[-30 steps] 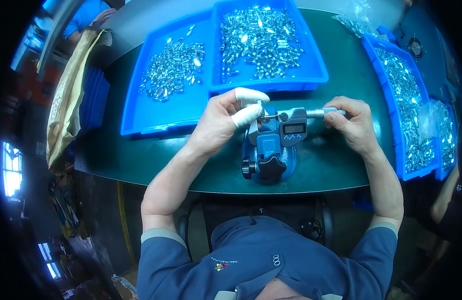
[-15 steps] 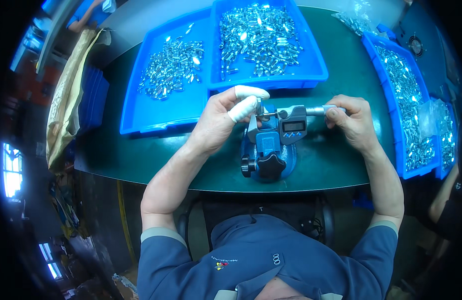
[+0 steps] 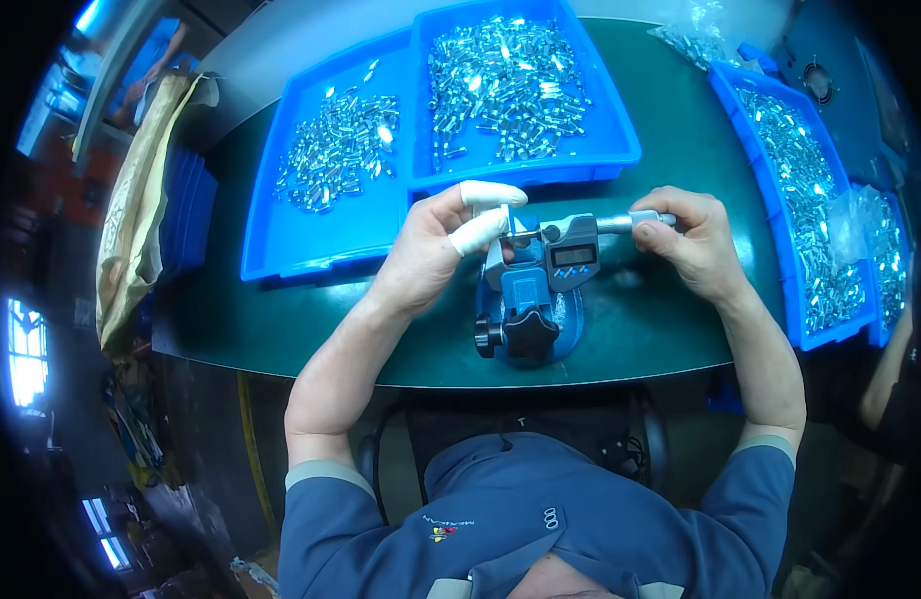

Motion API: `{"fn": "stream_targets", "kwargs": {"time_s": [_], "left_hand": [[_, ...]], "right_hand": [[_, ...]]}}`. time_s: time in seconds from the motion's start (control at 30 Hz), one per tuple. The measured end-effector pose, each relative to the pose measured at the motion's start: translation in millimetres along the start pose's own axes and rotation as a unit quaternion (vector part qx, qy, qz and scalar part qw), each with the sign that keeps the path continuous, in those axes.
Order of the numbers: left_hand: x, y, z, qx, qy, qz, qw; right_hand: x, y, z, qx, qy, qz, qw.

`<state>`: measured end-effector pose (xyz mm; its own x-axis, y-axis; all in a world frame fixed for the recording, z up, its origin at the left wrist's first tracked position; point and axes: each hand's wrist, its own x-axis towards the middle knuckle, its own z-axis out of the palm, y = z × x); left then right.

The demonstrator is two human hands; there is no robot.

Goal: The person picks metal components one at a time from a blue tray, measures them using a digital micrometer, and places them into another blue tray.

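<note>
A digital micrometer (image 3: 574,255) sits clamped in a blue stand (image 3: 528,299) with a black star-shaped knob, near the table's front edge. My right hand (image 3: 695,240) is closed, with thumb and fingers on the silver thimble (image 3: 625,222) at the micrometer's right end. At the measuring jaws, my left hand (image 3: 431,240) pinches a small shiny metal part (image 3: 509,222) between thumb and forefinger. White finger cots cover those fingertips and hide most of the part, so whether both jaws touch it cannot be made out.
Beyond the micrometer stand two blue trays, the left tray (image 3: 311,256) and the right tray (image 3: 580,174), both with many small metal parts. More blue bins (image 3: 792,290) of parts line the right side. A brown paper sack (image 3: 131,230) stands at the left. Another person's arm (image 3: 885,384) shows at the far right.
The view has shifted slightly. My left hand stays at the jaws and my right hand on the thimble, its fingers turned a little differently.
</note>
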<state>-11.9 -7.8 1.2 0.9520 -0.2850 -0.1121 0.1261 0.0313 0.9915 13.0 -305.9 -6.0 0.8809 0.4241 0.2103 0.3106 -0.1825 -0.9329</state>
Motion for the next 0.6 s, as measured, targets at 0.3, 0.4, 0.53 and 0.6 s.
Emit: {"fn": "stream_targets", "kwargs": {"time_s": [0.3, 0.4, 0.53, 0.6], "left_hand": [[5.6, 5.1, -12.8, 0.052, 0.09, 0.116, 0.988], [13.5, 13.9, -50.7, 0.223, 0.278, 0.236, 0.904], [17.6, 18.4, -79.8, 0.437, 0.343, 0.294, 0.778], [31.1, 22.4, -69.6, 0.499, 0.253, 0.287, 0.777]], "right_hand": [[-1.6, -1.3, -1.5, -0.012, -0.003, 0.002, 1.0], [-1.4, -2.5, -2.0, -0.012, -0.005, 0.003, 1.0], [-0.8, -2.1, 0.4, 0.011, 0.001, 0.008, 1.0], [-1.8, -2.1, -1.5, 0.019, 0.004, 0.015, 1.0]]}}
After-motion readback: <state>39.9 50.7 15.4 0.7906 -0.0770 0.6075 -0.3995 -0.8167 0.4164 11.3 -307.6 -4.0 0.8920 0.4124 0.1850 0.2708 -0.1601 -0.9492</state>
